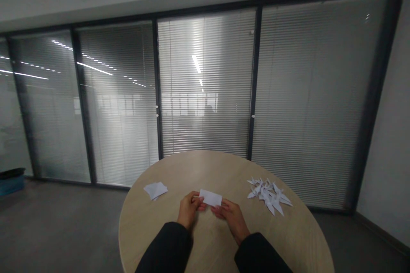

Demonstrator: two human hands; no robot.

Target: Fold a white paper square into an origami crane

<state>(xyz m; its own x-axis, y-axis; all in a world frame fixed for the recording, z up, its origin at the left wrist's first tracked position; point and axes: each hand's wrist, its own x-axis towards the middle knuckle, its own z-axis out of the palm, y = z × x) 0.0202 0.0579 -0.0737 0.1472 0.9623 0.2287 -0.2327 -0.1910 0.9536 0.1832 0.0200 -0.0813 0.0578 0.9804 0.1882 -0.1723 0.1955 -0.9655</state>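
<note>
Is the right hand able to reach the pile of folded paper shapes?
Probably yes: only bare table lies between the right hand and the pile, though it and the left hand hold a folded paper.

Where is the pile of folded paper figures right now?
In the head view, the pile of folded paper figures lies on the round table's right side, right of the right hand holding the white paper strip.
</note>
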